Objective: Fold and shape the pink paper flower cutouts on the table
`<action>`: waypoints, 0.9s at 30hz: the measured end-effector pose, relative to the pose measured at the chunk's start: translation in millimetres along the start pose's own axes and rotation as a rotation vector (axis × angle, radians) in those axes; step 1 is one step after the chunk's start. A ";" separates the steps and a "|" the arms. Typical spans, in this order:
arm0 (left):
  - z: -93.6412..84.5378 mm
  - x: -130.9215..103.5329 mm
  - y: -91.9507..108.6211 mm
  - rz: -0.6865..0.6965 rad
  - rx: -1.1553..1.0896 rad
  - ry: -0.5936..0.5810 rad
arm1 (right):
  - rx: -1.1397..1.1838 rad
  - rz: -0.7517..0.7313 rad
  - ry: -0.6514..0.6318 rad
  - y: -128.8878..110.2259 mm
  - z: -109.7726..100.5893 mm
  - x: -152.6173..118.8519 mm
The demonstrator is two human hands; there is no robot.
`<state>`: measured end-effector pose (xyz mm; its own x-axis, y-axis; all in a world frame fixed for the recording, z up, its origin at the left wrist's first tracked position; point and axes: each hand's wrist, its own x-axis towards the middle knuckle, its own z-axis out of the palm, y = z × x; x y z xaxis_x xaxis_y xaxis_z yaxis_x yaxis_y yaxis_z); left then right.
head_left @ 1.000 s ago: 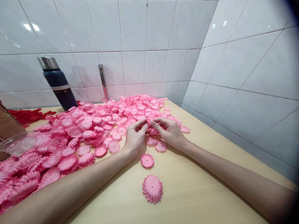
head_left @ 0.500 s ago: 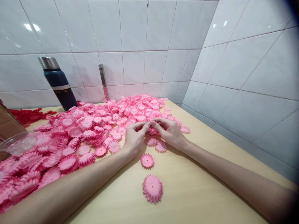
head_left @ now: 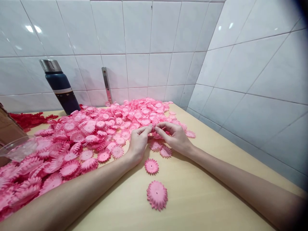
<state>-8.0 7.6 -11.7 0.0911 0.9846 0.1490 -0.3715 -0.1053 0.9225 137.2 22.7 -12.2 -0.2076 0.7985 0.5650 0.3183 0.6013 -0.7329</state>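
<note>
My left hand (head_left: 139, 144) is closed in a pinch at the near edge of the heap, thumb and forefinger on a small pink petal disc (head_left: 153, 126) that is mostly hidden. Facing it, my right hand (head_left: 176, 137) pinches at the same disc from the other side, its fingers bent. Just below the hands, two scalloped pink petal discs (head_left: 165, 151) lie partly overlapping. Nearer to me is a single small disc (head_left: 151, 166) with a dark hole at its centre. Closest of all lies a larger disc (head_left: 157, 194), seemingly several layers thick.
A wide heap of pink petal discs (head_left: 89, 127) spreads over the wooden table (head_left: 204, 192). Behind it stand a dark blue bottle (head_left: 63, 88) and a metal bracket (head_left: 106, 84) against the tiled wall. Red pieces (head_left: 30, 119), a cardboard box (head_left: 11, 123) and a clear plastic container (head_left: 21, 149) are at left.
The fingertips have drawn slightly apart, showing more of the pink disc between them. Both forearms and the discs on the table stay where they were.
</note>
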 end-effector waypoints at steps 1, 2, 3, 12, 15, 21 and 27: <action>0.2 0.0 0.2 0.000 -0.013 -0.003 | -0.001 -0.004 -0.002 0.0 0.1 -0.1; 0.5 -0.1 0.5 -0.003 -0.030 -0.010 | -0.001 -0.009 -0.005 -0.3 0.3 -0.3; 1.0 -0.4 0.9 -0.009 -0.047 -0.020 | -0.001 -0.014 -0.007 -0.7 0.4 -0.4; 6.3 -4.5 7.2 0.010 0.050 -0.029 | 0.001 0.006 0.016 -0.7 0.7 -0.7; 5.7 -5.2 7.5 0.046 0.120 -0.019 | -0.011 0.000 0.023 0.1 0.5 0.0; 4.2 -7.5 8.3 0.114 0.228 -0.031 | -0.026 -0.008 0.038 -0.9 -0.6 0.0; 4.5 -5.6 6.4 0.116 0.219 -0.030 | -0.036 -0.023 0.042 1.8 -0.6 -1.1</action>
<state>-6.7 0.8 -5.0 0.0880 0.9601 0.2654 -0.1726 -0.2477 0.9533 138.5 22.9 -13.9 -0.1761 0.7820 0.5979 0.3468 0.6178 -0.7057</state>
